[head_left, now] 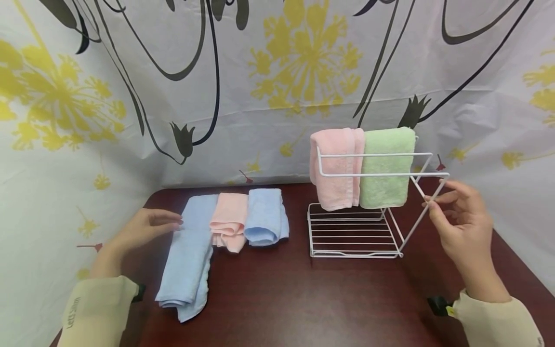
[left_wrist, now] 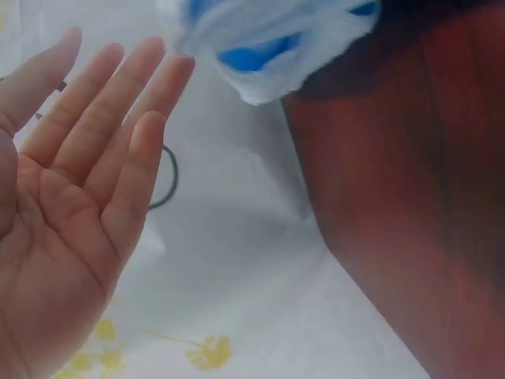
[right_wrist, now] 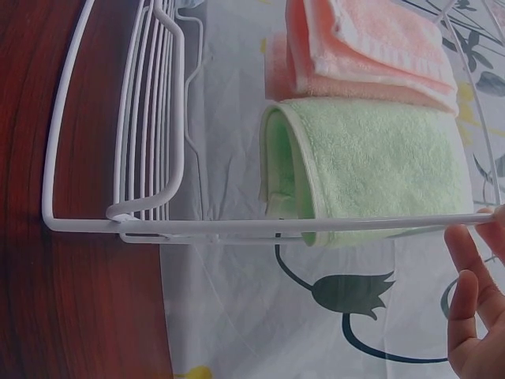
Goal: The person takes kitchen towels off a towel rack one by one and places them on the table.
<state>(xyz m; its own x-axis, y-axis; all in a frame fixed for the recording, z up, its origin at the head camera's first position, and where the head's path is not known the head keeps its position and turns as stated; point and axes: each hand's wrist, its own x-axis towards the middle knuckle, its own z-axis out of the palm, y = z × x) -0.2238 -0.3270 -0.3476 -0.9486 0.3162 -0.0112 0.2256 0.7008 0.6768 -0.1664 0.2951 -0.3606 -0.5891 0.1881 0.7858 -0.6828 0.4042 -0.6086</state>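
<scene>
In the head view my left hand (head_left: 149, 231) is at the left edge of a long folded light blue towel (head_left: 191, 255), fingers nearly straight. Its open palm (left_wrist: 63, 229) shows in the left wrist view; whether the fingertips touch the towel I cannot tell. At the right, my right hand (head_left: 466, 231) pinches the slanted side wire of a white wire rack (head_left: 427, 212) between thumb and fingers. Over the rack's upper bars hang a folded pink towel (head_left: 338, 168) and a folded light green towel (head_left: 387, 168), side by side. The green one (right_wrist: 379, 158) is nearer that hand.
Beside the long towel lie a small folded pink towel (head_left: 230, 214) and a rolled-over blue towel (head_left: 263, 217). The rack's lower shelf (head_left: 353, 236) stands on the dark red-brown table (head_left: 303, 299). A white flower-printed curtain (head_left: 277, 96) surrounds the table's back and sides.
</scene>
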